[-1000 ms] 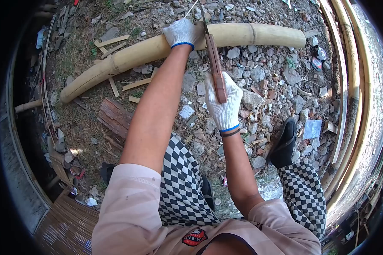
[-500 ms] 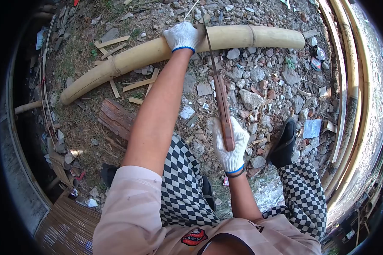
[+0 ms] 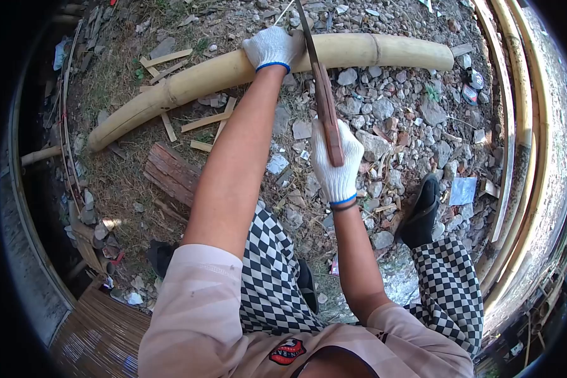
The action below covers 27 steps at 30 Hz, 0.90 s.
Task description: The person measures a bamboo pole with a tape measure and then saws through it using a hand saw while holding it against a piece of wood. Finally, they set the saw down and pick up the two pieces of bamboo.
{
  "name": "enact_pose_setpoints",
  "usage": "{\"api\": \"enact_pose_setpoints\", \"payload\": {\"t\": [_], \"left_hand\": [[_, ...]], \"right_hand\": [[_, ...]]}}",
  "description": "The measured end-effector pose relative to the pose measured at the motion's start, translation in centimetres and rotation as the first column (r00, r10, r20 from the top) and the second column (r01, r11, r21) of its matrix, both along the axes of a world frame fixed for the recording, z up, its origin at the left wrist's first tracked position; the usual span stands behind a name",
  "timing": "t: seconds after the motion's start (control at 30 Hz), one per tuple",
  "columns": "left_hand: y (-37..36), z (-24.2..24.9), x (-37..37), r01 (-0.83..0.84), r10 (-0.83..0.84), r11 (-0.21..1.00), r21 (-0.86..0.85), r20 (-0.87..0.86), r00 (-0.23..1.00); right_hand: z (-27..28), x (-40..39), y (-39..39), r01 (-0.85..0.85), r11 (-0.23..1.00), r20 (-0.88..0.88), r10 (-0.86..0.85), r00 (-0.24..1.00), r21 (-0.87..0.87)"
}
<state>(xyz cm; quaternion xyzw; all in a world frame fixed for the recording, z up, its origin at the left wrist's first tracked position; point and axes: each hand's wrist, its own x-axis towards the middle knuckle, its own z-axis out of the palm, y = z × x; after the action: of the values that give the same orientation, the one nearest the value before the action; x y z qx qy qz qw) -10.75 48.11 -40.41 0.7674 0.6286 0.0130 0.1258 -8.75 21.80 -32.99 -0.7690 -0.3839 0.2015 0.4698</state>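
Across the grey, rubble-strewn ground (image 3: pixel 390 110), ahead of the person, lies a thick, pale-yellow bamboo pole (image 3: pixel 217 74). The hands are apart: the left hand (image 3: pixel 273 48), in a white knitted glove with a blue cuff, is clamped over the pole, while the matching-gloved right hand (image 3: pixel 340 179) is closed around the brown wooden handle of a long, dark-bladed saw (image 3: pixel 325 97). The blade crosses the pole just beside the left thumb, so a skip or sideways jump could catch that glove; loose stones beneath might also let the pole rock or roll, making the blade bind. On the pale pink shirt (image 3: pixel 195 302), a red-and-black badge (image 3: pixel 288 351) bears small white lettering, too unclear to read surely. A printed scrap packet (image 3: pixel 469 95) near the pole's right end is illegible.
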Motion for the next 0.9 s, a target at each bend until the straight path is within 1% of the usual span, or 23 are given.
{"api": "enact_pose_setpoints", "payload": {"t": [0.03,0.07,0.13,0.17,0.23,0.27,0.3,0.33,0.4,0.43,0.53,0.6,0.63,0.67,0.7,0.73,0.8,0.9], "left_hand": [[-0.2,0.5,-0.2,0.039,-0.039,0.999,-0.005,0.006,0.999],[0.1,0.9,-0.4,0.083,-0.082,0.997,-0.006,0.048,0.995],[0.3,1.1,-1.3,0.159,-0.156,0.987,-0.018,0.133,0.979],[0.3,1.2,-2.3,0.307,-0.296,0.95,-0.061,0.144,0.944],[-0.8,1.7,-4.9,0.526,-0.537,0.842,0.117,0.091,0.839],[-1.5,2.3,-5.8,0.626,-0.647,0.753,0.205,0.049,0.761],[-1.9,3.0,-6.4,0.634,-0.638,0.756,0.164,-0.034,0.769],[-1.9,2.9,-6.0,0.582,-0.573,0.797,0.16,-0.105,0.813],[-2.2,2.2,-5.0,0.462,-0.417,0.871,0.168,-0.244,0.875],[-1.8,1.7,-4.7,0.443,-0.401,0.879,0.177,-0.229,0.887],[-1.2,1.7,-5.1,0.485,-0.462,0.863,0.138,-0.171,0.87],[-0.4,2.7,-4.9,0.483,-0.469,0.873,0.059,-0.163,0.868],[0.0,3.0,-4.8,0.482,-0.474,0.876,0.017,-0.156,0.867],[0.2,3.1,-4.7,0.484,-0.476,0.875,0.017,-0.145,0.867],[0.4,3.2,-4.8,0.485,-0.479,0.874,0.017,-0.135,0.867],[0.4,3.2,-4.9,0.482,-0.476,0.876,0.014,-0.127,0.87],[0.5,3.3,-4.9,0.476,-0.474,0.879,-0.014,-0.127,0.871],[1.0,2.9,-4.8,0.479,-0.478,0.877,-0.025,-0.118,0.87]], "right_hand": [[-1.7,0.3,2.3,-0.035,0.999,0.053,0.034,0.998,0.009],[-2.4,0.3,3.3,-0.069,0.997,0.148,0.065,0.987,0.024],[-1.8,0.7,3.4,-0.01,0.998,0.069,0.006,0.998,0.062],[-1.5,0.8,2.7,-0.01,1.0,0.039,0.008,0.999,0.029],[-1.0,1.0,2.3,-0.002,1.0,-0.004,0.001,1.0,-0.002],[-1.3,0.9,2.2,-0.004,0.996,0.036,0.0,0.999,0.093],[-1.1,1.1,2.4,-0.006,0.998,0.038,0.003,0.999,0.068],[-0.9,1.0,2.6,-0.01,0.999,0.034,0.009,0.999,0.038],[-0.5,1.2,3.9,-0.001,0.998,0.029,0.0,1.0,0.064],[-0.3,1.3,4.3,0.002,0.997,0.028,-0.004,1.0,0.073],[0.5,1.0,3.6,-0.033,0.999,-0.043,0.033,0.999,-0.003],[1.5,0.1,0.4,-0.019,0.999,0.023,0.02,1.0,-0.035],[3.2,-0.9,-1.7,0.009,1.0,-0.051,-0.01,0.999,-0.021],[3.5,-1.6,-4.1,-0.017,0.997,0.047,0.02,0.999,-0.077],[4.7,-2.4,-5.6,-0.009,0.995,0.02,0.011,1.0,-0.097],[5.0,-2.7,-6.5,-0.022,0.986,0.037,0.028,0.999,-0.165],[4.4,-2.6,-4.8,0.008,0.997,-0.025,-0.01,1.0,-0.076],[1.6,-0.4,3.5,-0.01,1.0,-0.033,0.011,0.999,0.013]]}}
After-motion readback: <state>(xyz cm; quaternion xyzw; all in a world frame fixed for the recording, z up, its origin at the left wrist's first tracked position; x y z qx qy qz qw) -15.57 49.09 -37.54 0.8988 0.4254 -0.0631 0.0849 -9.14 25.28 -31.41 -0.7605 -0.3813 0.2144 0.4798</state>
